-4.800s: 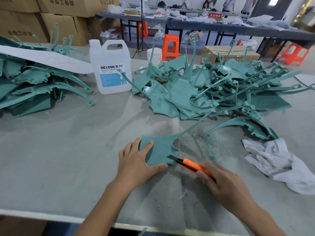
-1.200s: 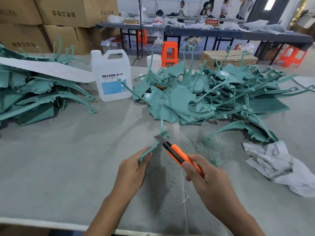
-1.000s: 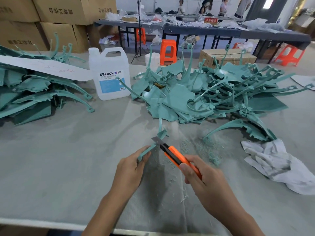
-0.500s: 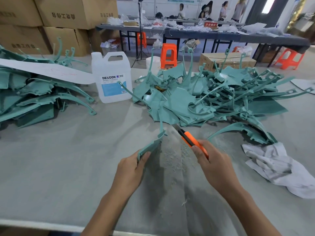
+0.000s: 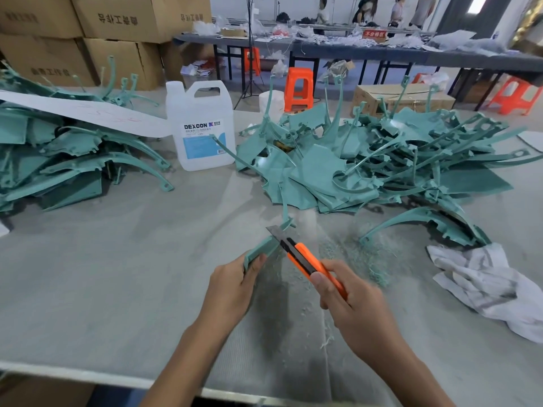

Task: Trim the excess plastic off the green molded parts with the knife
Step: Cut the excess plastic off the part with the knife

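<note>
My left hand [image 5: 232, 289] grips a green molded part [image 5: 261, 250] held on edge above the table, its thin stem rising toward the far pile. My right hand [image 5: 352, 309] holds an orange utility knife [image 5: 305, 264]; its bare blade lies against the part's upper edge just beyond my left thumb. A big heap of green parts [image 5: 367, 168] fills the far right of the table. A second heap of green parts [image 5: 58, 160] lies at the far left. Green shavings [image 5: 358, 254] are scattered on the table to the right of the knife.
A white DEXCON jug [image 5: 201, 127] stands between the two heaps. A crumpled white rag [image 5: 493, 286] lies at the right. A white strip [image 5: 82, 113] rests on the left heap. Cardboard boxes [image 5: 111, 30] stack behind. The grey table's front edge [image 5: 88, 374] runs near me.
My right hand has drawn the knife back toward me, from beyond the part's tip to its upper edge. Earlier the part lay flat under my left hand; now it is held on edge.
</note>
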